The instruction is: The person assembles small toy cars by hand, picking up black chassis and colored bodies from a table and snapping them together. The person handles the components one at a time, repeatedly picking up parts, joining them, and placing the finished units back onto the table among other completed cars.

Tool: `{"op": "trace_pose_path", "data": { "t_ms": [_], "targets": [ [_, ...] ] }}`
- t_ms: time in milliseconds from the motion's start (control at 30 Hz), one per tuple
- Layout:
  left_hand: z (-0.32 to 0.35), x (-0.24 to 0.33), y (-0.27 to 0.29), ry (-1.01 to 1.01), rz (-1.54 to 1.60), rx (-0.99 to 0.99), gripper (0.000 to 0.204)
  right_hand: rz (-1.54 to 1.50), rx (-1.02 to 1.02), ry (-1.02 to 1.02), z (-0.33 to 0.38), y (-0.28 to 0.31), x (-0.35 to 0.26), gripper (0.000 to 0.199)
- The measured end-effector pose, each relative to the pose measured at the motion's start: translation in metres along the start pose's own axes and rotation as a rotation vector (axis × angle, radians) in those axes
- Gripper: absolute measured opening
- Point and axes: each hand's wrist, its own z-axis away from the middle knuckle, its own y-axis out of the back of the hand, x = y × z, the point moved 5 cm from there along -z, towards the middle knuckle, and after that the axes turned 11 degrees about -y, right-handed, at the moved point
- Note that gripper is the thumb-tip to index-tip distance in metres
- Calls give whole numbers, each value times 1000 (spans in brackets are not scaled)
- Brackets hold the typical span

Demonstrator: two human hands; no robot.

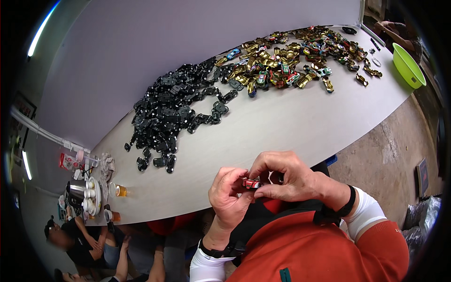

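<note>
Close to my body, at the table's front edge, both hands meet on a small red and white toy car (251, 184). My left hand (228, 193) pinches one end of it, fingers curled. Thumb and bent fingers of my right hand (292, 177) close on the other end. A small dark piece (276, 177) shows within the curl of the right hand; I cannot make out what it is. Beyond the hands lies a heap of black toy car bases (162, 113). To its right spreads a heap of gold and coloured toy car shells (268, 66).
A lime green basin (408, 66) stands at the table's (263, 124) right end. At the left end are a round tray (97, 199) with white cups, a glass of amber drink (121, 191) and a crumpled cloth (107, 165). Seated people are at lower left; another is at upper right.
</note>
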Motion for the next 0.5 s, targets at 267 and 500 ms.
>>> {"op": "trace_pose_path", "data": {
  "t_ms": [267,500],
  "targets": [
    [-6,-2,-5,-40,-19,-32,25,19,106,112,6,5,19,18],
    [-2,-8,-7,33,86,-35,10,26,129,171,8,4,23,11]
  ]
}}
